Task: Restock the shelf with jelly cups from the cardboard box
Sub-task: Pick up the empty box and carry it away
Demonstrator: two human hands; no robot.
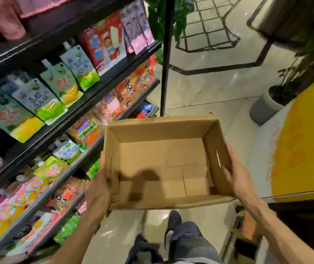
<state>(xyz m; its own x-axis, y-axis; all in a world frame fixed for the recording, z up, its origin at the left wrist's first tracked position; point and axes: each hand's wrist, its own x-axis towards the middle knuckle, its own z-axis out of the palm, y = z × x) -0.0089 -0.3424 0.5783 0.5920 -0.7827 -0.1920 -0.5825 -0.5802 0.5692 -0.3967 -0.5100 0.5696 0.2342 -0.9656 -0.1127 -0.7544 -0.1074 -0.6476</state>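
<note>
I hold an open brown cardboard box (163,130) in front of me above the floor. Its inside is bare; no jelly cups show in it. My left hand (100,189) grips the box's left wall, thumb over the rim. My right hand (237,174) grips the right wall, fingers along the outside near a slot. The black shelf (87,109) stands to my left, its tiers filled with colourful jelly pouches (38,103) and snack packs (106,44).
A black upright post (166,60) ends the shelf. Pale tiled floor (200,92) stretches ahead. A grey plant pot (265,109) and a yellow-and-white surface (305,140) stand at right. My legs and a dark shoe (173,221) show below the box.
</note>
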